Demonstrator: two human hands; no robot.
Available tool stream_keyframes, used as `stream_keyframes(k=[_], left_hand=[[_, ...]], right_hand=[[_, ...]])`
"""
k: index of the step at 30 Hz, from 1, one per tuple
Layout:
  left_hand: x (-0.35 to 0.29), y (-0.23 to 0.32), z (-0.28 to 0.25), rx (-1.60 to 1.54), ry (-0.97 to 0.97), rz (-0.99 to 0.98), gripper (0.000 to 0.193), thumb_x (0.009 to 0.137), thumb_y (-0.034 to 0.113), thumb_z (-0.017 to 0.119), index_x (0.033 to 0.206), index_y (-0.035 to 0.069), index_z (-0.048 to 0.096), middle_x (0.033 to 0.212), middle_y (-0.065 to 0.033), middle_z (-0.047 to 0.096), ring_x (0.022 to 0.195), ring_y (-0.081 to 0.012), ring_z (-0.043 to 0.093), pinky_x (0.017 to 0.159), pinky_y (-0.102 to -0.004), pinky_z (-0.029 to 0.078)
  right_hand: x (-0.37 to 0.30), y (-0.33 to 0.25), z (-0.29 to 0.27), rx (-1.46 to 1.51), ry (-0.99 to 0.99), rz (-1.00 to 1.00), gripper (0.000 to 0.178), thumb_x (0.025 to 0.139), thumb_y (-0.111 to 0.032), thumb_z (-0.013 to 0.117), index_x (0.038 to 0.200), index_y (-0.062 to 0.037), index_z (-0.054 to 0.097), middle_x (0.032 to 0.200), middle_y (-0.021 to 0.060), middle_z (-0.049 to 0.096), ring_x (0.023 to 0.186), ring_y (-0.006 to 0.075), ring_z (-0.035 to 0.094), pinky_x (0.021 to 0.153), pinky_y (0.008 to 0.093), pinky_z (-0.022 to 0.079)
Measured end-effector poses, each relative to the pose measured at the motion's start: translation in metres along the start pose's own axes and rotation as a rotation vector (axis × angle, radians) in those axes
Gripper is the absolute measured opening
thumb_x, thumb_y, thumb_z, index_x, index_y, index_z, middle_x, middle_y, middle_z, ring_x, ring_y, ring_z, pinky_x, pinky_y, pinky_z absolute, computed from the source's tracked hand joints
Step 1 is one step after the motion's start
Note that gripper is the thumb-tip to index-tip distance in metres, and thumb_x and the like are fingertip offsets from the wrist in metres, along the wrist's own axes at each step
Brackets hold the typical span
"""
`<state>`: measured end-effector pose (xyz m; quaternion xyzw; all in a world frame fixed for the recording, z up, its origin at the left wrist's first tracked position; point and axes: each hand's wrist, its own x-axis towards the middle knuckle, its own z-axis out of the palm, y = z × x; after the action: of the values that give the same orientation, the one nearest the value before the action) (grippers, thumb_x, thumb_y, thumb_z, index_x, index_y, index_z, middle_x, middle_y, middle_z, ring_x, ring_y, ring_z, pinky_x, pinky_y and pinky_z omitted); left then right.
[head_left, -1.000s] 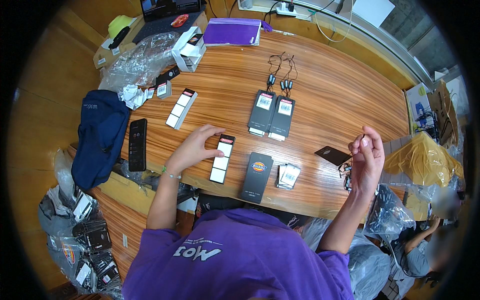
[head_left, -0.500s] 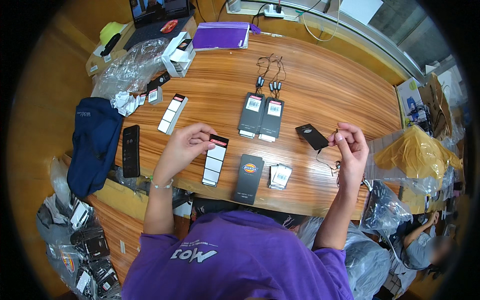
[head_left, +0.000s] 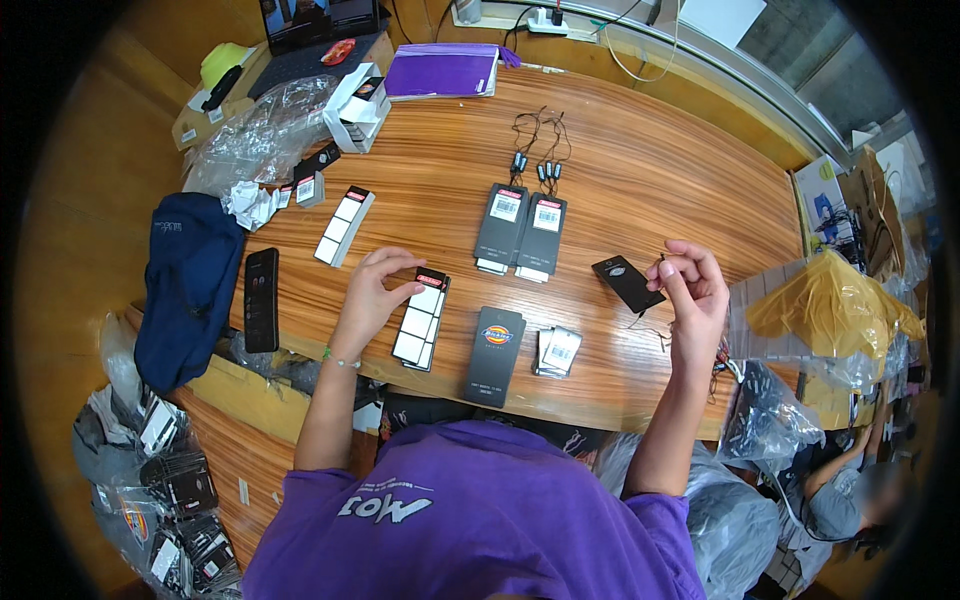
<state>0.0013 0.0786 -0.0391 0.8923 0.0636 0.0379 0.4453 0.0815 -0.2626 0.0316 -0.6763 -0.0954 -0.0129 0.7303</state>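
Note:
Black-topped strip tags with white panels [head_left: 418, 325] lie in an uneven, fanned pile near the table's front edge. Beside their top, my left hand [head_left: 378, 292] has thumb and forefinger apart, the thumb close to the pile's edge. My right hand [head_left: 697, 290] pinches a thin black cord, its dark end showing at the fingertips. Just left of those fingers is a tilted black hang tag [head_left: 626, 284], with cord trailing below it. Between my hands lie a grey hang tag stack [head_left: 494, 357] and small white barcode cards [head_left: 558, 352].
Two grey tag stacks with cords [head_left: 521, 232] lie farther back. Another strip pile [head_left: 343, 228], a phone [head_left: 262, 300] and a navy cloth bag [head_left: 188, 292] are left. A purple notebook [head_left: 442, 72] sits at the back; a box under yellow plastic [head_left: 835, 305] stands right.
My left fingers have parted at the strip tags, which now lie fanned out and slightly left. My right hand has shifted slightly left and up, its fingers overlapping the black tag's edge.

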Motion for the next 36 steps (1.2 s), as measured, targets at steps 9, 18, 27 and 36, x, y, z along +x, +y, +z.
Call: stream_keyframes(k=[9,18,27,36], left_hand=[[-0.002,0.026,-0.017,-0.14,-0.118,-0.14,0.023,0.075,0.003,0.068,0.096,0.0,0.06,0.083,-0.0045,0.063,0.076,-0.0094,0.059,0.069,-0.0203,0.046],[0.013,0.128,0.018,-0.3,-0.076,0.238,0.014,0.08,0.007,0.064,0.091,-0.001,0.06,0.081,-0.0095,0.066,0.075,-0.0129,0.064,0.066,-0.0233,0.05],[0.033,0.16,0.07,-0.192,-0.026,0.434,0.014,0.078,0.007,0.066,0.091,0.001,0.066,0.081,-0.0075,0.068,0.068,-0.0114,0.065,0.063,-0.0226,0.052],[0.036,0.161,0.072,-0.227,-0.093,0.378,0.016,0.079,0.008,0.065,0.093,0.001,0.066,0.083,-0.0083,0.068,0.071,-0.0135,0.065,0.065,-0.0241,0.052]], right_hand=[[0.002,0.004,0.004,-0.011,-0.049,-0.006,0.023,0.084,0.0,0.056,0.107,0.0028,0.052,0.076,0.006,0.061,0.07,0.009,0.056,0.064,0.0207,0.044],[-0.008,-0.001,0.014,-0.08,-0.096,-0.046,0.027,0.082,0.003,0.055,0.107,-0.0036,0.045,0.073,0.0017,0.057,0.068,0.0061,0.053,0.061,0.0181,0.04],[-0.009,0.002,0.036,-0.061,-0.068,-0.024,0.031,0.082,0.003,0.055,0.11,-0.0034,0.043,0.069,0.0013,0.056,0.063,0.0045,0.049,0.057,0.018,0.038],[-0.009,0.007,0.036,0.006,-0.073,-0.047,0.031,0.083,0.005,0.054,0.11,-0.0028,0.041,0.071,0.0024,0.057,0.066,0.0047,0.05,0.058,0.0183,0.038]])
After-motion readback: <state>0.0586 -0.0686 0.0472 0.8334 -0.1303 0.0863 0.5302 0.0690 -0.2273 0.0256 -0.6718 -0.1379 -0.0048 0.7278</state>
